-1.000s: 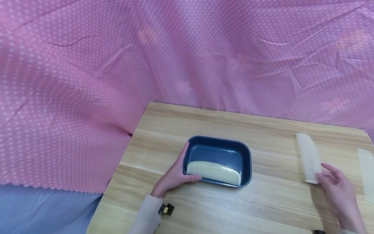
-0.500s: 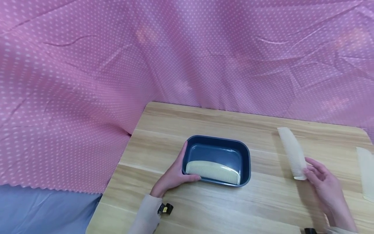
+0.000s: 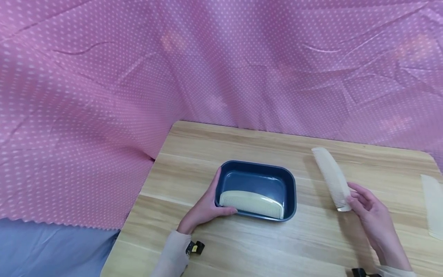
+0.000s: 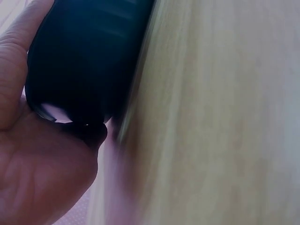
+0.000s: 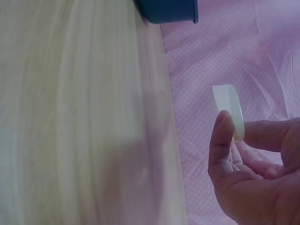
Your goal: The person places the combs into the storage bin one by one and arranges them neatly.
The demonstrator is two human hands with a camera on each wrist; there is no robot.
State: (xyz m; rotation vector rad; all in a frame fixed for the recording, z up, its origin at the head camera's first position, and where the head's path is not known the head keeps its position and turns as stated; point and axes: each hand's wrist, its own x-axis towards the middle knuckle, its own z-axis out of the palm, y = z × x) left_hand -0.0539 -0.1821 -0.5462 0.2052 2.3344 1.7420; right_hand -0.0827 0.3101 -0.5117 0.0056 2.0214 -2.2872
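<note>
My left hand (image 3: 204, 207) grips the left end of a dark blue rectangular dish (image 3: 292, 192), thumb along its near side. Inside the dish lies a cream comb (image 3: 252, 202), its teeth facing the near wall. To the right of the dish, my right hand (image 3: 373, 219) pinches a second cream comb (image 3: 330, 175) by its near end between thumb and fingers. That comb is raised over the table, its far end pointing away and to the left, and its shadow falls beside it. The right wrist view shows the pinched comb (image 5: 229, 105) end-on. Dark blue dish wall (image 4: 89, 56) fills the upper left wrist view.
A third pale comb (image 3: 432, 207) lies at the right side of the wooden table (image 3: 277, 250). Pink dotted cloth (image 3: 242, 65) hangs behind and to the left of the table. Blue fabric (image 3: 52, 248) shows at the lower left.
My right hand has carried its comb leftward, closer to the dish, and the comb has tilted further left. The left hand and the dish have stayed nearly in place.
</note>
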